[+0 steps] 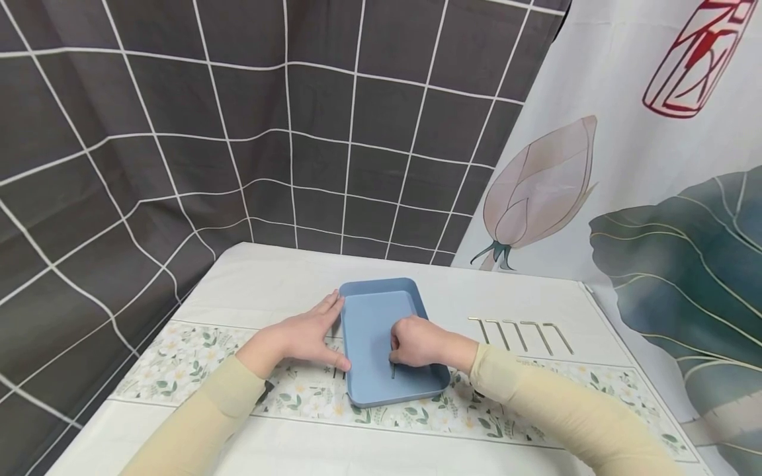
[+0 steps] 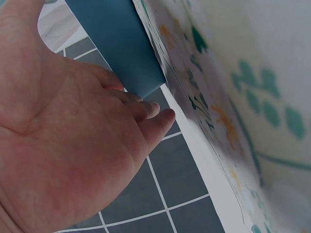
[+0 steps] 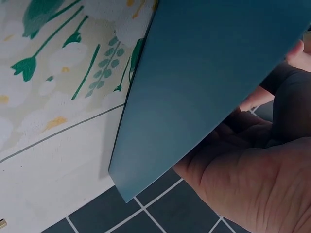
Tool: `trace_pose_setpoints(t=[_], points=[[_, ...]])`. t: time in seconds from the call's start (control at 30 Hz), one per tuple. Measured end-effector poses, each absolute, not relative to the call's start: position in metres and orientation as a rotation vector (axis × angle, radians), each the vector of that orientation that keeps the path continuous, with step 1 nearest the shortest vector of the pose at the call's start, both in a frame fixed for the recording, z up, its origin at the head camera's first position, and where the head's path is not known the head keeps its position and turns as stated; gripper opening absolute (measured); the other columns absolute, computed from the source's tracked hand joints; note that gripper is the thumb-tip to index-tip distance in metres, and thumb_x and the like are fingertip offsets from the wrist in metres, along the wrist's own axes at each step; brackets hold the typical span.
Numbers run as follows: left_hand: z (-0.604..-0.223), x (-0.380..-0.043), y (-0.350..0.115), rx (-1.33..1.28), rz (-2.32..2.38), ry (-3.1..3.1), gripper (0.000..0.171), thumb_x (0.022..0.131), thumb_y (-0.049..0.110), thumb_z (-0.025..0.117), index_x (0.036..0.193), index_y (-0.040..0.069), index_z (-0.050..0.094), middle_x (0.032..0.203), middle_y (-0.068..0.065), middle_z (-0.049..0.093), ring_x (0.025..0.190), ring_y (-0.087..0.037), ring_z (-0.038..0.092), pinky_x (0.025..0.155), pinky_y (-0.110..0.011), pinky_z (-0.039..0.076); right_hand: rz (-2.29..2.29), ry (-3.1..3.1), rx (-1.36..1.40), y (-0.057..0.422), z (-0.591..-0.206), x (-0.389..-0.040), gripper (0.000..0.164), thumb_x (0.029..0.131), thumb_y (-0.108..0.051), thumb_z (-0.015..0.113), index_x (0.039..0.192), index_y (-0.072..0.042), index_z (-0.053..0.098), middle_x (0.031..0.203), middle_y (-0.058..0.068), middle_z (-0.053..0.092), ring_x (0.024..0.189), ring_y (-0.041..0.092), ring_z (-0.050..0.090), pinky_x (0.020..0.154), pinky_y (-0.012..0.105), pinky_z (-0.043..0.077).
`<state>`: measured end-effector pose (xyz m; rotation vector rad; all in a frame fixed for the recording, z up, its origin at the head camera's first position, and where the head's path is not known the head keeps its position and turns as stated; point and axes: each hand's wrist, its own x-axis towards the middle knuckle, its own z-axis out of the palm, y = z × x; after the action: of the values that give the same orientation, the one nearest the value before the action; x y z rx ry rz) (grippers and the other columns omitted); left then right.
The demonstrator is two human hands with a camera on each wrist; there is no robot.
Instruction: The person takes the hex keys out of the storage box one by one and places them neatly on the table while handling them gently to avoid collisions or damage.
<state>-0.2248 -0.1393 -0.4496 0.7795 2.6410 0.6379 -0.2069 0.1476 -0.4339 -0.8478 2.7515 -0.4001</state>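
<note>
A shallow blue tray (image 1: 370, 330) lies on the table. My left hand (image 1: 306, 337) rests along its left side, fingers and thumb extended; in the left wrist view that hand (image 2: 82, 126) has its fingertips right at the tray's outer wall (image 2: 121, 43). Over the tray's inside, my right hand (image 1: 417, 340) has its fingers curled, pinching a thin metal rod, apparently a hex key (image 1: 393, 372), whose lower end shows beneath them. The right wrist view has the tray wall (image 3: 194, 87) hiding the fingertips of the right hand (image 3: 248, 170).
Several L-shaped hex keys (image 1: 524, 336) lie in a row on the white table (image 1: 286, 264), right of the tray. Short dark pieces (image 1: 337, 371) show by the left thumb. A floral strip (image 1: 196, 357) crosses the table; a dark grid-patterned curtain (image 1: 321, 132) hangs behind it.
</note>
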Motion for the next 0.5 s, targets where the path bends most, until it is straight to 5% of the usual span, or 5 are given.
trace_pose_setpoints(t=[0.5], points=[[-0.4494, -0.2247, -0.139, 0.777, 0.638, 2.636, 0.148, 0.08, 0.078, 0.087, 0.178, 0.002, 0.007, 0.186, -0.017, -0.005, 0.172, -0.034, 0.004, 0.134, -0.058, 0.026, -0.351, 2.754, -0.826, 0.1433, -0.4338, -0.2032, 0.031, 0.092, -0.025, 0.089, 0.071, -0.021, 0.068, 0.063, -0.009, 0.061, 0.057, 0.007, 0.059, 0.055, 0.025, 0.052]])
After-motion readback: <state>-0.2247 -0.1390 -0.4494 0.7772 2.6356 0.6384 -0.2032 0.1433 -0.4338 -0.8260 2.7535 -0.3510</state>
